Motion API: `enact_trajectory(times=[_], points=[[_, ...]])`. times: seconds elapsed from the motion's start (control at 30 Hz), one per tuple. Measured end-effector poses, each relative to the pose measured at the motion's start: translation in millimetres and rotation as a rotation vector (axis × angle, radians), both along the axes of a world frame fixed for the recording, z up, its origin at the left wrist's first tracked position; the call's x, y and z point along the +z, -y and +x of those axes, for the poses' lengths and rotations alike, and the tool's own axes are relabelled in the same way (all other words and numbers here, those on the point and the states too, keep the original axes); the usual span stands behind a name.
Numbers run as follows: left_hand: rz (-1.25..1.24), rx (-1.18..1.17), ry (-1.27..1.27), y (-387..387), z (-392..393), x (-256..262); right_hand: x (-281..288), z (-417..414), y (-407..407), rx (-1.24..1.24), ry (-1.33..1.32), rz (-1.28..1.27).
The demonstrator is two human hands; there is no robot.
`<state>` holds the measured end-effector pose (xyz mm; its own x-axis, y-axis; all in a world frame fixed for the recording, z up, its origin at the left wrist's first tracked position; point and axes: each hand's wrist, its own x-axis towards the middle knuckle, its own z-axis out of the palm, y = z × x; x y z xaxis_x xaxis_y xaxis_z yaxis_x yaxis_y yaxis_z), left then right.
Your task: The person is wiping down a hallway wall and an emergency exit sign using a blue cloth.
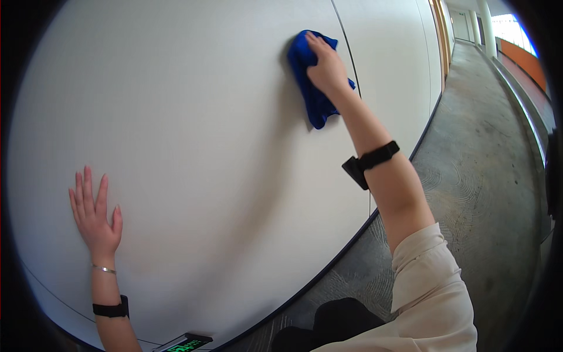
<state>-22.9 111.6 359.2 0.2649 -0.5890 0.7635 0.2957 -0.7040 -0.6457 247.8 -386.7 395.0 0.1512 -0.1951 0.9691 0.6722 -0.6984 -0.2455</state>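
A blue cloth (323, 103) is pressed against the white wall panel (198, 110) by my right hand (327, 64). It bunches above my fingers, and its lower end hangs down the panel beside a dark vertical seam. Lower at the left, my left hand (94, 224) lies against the same panel, fingers spread and nothing in it. A thin silver bracelet (104, 269) circles that wrist. Black straps with small devices are worn on both forearms.
A green-lit exit sign (187, 344) sits low on the wall at the bottom. Dark skirting (341, 255) runs along the wall's base beside a grey concrete floor (479, 163). Far off at the upper right stand white columns (486, 28) and an orange wall (521, 61).
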Motion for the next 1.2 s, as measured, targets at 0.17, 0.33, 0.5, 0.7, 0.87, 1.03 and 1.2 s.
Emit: enact_trajectory(times=[0.17, 0.33, 0.5, 0.7, 0.87, 1.03, 1.2], points=[[-0.002, -0.014, -0.004, 1, -3, -3, -14, -76, -95, 0.102, 0.194, -0.337], [-0.004, 0.015, 0.003, 0, -5, 0, -29, -111, -152, 0.117, 0.329, -0.429], [-0.008, 0.015, -0.016, -5, -3, -1, -26, -88, -120, 0.168, 0.287, -0.493], [-0.025, -0.003, -0.001, -3, -2, -2, -4, -26, -30, -0.098, 0.017, -0.08], [-0.036, -0.02, 0.001, -8, 0, -3, 0, -23, -30, -0.191, 0.011, -0.137], [-0.031, -0.026, 0.011, -11, 1, -3, -9, -40, -46, -0.143, -0.044, -0.242], [-0.034, -0.035, 0.015, -8, 2, -2, -1, -35, -29, -0.169, -0.081, -0.151]])
